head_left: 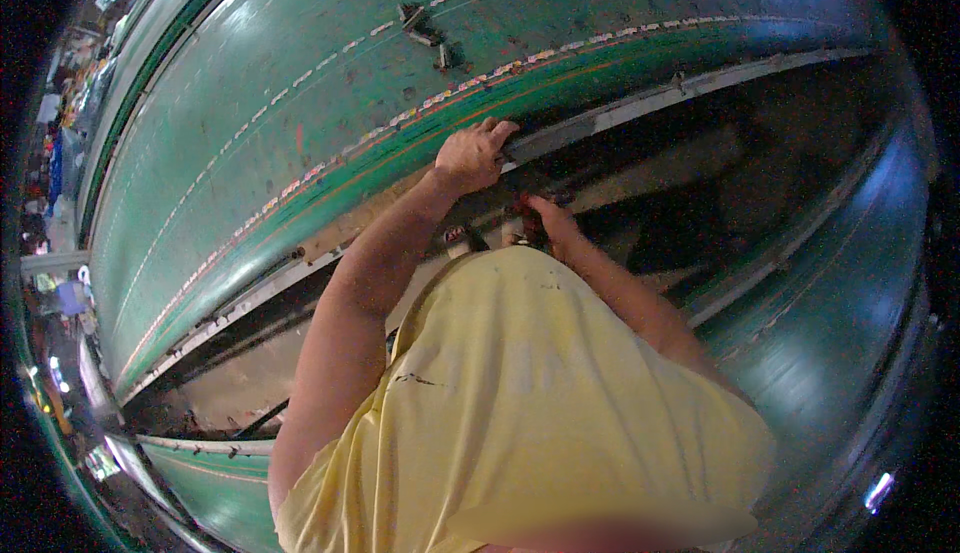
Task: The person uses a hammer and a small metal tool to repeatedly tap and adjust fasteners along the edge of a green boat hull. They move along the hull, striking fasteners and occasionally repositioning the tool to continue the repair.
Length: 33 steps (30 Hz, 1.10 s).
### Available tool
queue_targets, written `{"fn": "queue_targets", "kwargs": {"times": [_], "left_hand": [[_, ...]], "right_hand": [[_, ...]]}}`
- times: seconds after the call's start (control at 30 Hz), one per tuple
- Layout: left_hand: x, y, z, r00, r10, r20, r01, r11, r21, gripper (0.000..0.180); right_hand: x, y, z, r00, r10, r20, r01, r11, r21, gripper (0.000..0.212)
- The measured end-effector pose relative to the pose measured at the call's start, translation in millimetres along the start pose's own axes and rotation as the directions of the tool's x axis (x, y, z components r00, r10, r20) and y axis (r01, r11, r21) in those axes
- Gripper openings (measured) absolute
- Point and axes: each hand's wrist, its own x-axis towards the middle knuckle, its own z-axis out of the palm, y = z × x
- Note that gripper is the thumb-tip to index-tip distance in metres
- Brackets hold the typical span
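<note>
At the far left, blurred, many-coloured clutter (62,168) lines the rim of the view, and low down lies a stretch of a second green table (210,488). Rightward, the long green table (330,103) runs up across the scene, marked with pale dashed lines. The person, in a yellow shirt (560,383), leans over the gap beside it. Two small grey, angular pieces (420,29) lie on the table, well apart from either hand.

The left hand (475,156) is at the near edge, by the pale rail (640,102), fingers bent and one reaching rightward; whether they grasp the rail or only rest there cannot be told. Just right and lower, the right hand (548,213) is at a small dark, reddish thing (525,203) in the shadowed gap (too dim to name); its grip cannot be told either. Another green surface (810,363) fills the far right.

The step in hand looks like close handwork below the table's edge, the left perhaps steadying. The next move seems to call for a firm left hand and careful right fingers, given the poor light.
</note>
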Motion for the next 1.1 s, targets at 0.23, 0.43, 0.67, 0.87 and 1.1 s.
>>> {"fn": "queue_targets", "kwargs": {"times": [0.23,0.43,0.67,0.87,1.1], "left_hand": [[-27,-13,-21,0.930,-0.303,0.210,0.294,0.953,0.072,0.047],[-29,-16,-23,0.939,-0.300,0.171,0.299,0.954,0.034,0.047],[-36,-17,-16,0.937,-0.303,0.173,0.296,0.953,0.066,0.041],[-31,-11,-24,0.940,-0.299,0.164,0.290,0.954,0.074,0.041],[-29,-5,-26,0.937,-0.286,0.202,0.276,0.958,0.076,0.060]], "right_hand": [[-54,-133,34,0.458,-0.880,0.123,0.803,0.350,-0.483,0.020],[-41,-129,48,-0.128,-0.951,0.283,0.886,-0.238,-0.397,0.036],[-3,-37,27,0.794,-0.596,0.122,0.532,0.583,-0.614,0.035],[5,-53,8,0.777,-0.623,-0.088,0.545,0.736,-0.401,0.039],[34,17,-48,0.634,-0.771,0.068,0.594,0.428,-0.681,0.029]]}}
